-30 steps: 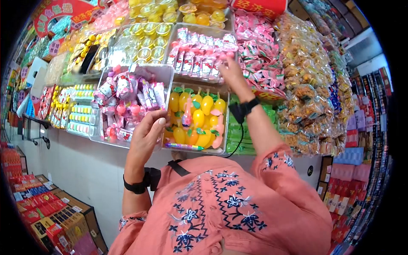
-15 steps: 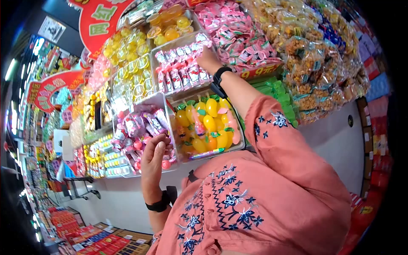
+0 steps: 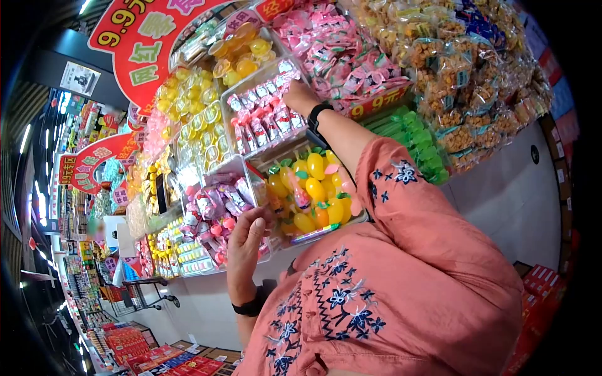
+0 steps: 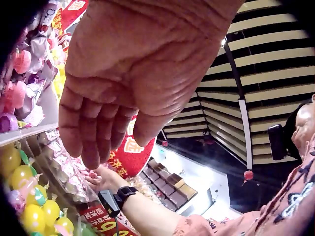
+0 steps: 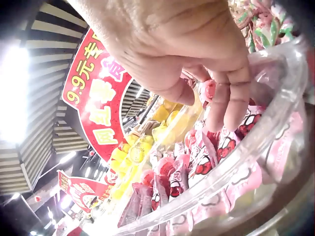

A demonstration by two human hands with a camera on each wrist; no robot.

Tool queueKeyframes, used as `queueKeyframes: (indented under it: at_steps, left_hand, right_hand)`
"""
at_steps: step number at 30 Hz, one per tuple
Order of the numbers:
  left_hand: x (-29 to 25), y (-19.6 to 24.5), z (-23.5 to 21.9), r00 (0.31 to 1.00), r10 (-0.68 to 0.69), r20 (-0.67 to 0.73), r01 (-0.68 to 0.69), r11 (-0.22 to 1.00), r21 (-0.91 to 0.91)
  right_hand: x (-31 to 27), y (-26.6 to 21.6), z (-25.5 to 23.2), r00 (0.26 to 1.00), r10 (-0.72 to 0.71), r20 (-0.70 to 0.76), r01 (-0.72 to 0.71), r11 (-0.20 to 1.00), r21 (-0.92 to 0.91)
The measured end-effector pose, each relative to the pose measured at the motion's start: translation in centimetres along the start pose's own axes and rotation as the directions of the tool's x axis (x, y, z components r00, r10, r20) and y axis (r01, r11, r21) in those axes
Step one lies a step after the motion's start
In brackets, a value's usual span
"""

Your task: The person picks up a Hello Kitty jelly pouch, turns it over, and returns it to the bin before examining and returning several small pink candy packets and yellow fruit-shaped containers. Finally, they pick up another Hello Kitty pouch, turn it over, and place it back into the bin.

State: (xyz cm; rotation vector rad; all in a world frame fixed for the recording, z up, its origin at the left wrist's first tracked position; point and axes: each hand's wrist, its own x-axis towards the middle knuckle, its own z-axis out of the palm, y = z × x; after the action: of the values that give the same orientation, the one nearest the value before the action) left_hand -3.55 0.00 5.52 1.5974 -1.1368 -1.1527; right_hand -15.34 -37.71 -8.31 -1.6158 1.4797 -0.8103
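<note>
Right hand (image 5: 197, 54), fingers loosely extended and holding nothing, dips into a clear plastic tub (image 5: 275, 123) of glossy pink candy packets (image 5: 197, 157), frame centre; left hand (image 4: 123, 69) hangs relaxed, empty.

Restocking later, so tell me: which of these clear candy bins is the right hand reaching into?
The bin of pink-and-red packets, above the yellow fruit-shaped candies; the right hand reaches over its far rim.

A sweet shop: clear bins (image 3: 248, 164) heaped with wrapped candy, red price signs (image 3: 141, 47) overhead, stocked aisles.
</note>
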Motion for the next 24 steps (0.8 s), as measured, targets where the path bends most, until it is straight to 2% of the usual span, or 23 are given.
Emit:
queueKeyframes:
  at_steps: [3,6,9,12,15,18,22,24]
  left_hand:
    - [0.1,-0.2,0.2,1.000,-0.011,-0.007,0.010,1.000,-0.023]
    - [0.3,-0.5,0.5,1.000,-0.007,-0.007,0.007,0.999,-0.033]
    - [0.4,-0.8,0.7,1.000,-0.003,-0.008,0.003,1.000,-0.026]
    - [0.4,-0.8,0.8,1.000,-0.022,-0.016,0.022,0.999,-0.028]
    - [0.1,-0.5,1.0,0.998,-0.057,-0.036,0.057,0.998,-0.005]
    - [0.0,-1.1,0.9,0.997,-0.062,-0.041,0.062,0.998,0.011]
    - [-0.2,-2.0,0.6,0.997,-0.070,-0.039,0.071,0.997,0.014]
    - [-0.3,-2.0,0.6,0.995,-0.084,-0.053,0.084,0.996,0.005]
  right_hand:
    - [0.3,0.4,-0.1,0.996,-0.080,-0.026,0.081,0.997,0.018]
    - [1.1,0.4,0.3,0.999,-0.051,0.008,0.051,0.997,0.060]
    - [0.5,0.0,-0.4,0.994,-0.109,-0.024,0.109,0.994,-0.019]
    - [-0.1,0.2,0.4,0.972,-0.177,-0.155,0.169,0.983,-0.067]
    - [-0.3,0.1,0.9,0.939,-0.259,-0.225,0.238,0.964,-0.117]
    - [-1.6,-0.7,0.2,0.953,-0.246,-0.178,0.206,0.954,-0.216]
    - [-0.6,0.2,0.7,0.921,-0.380,-0.086,0.333,0.881,-0.335]
    - [-0.1,0.4,1.0,0.938,-0.338,-0.073,0.300,0.900,-0.315]
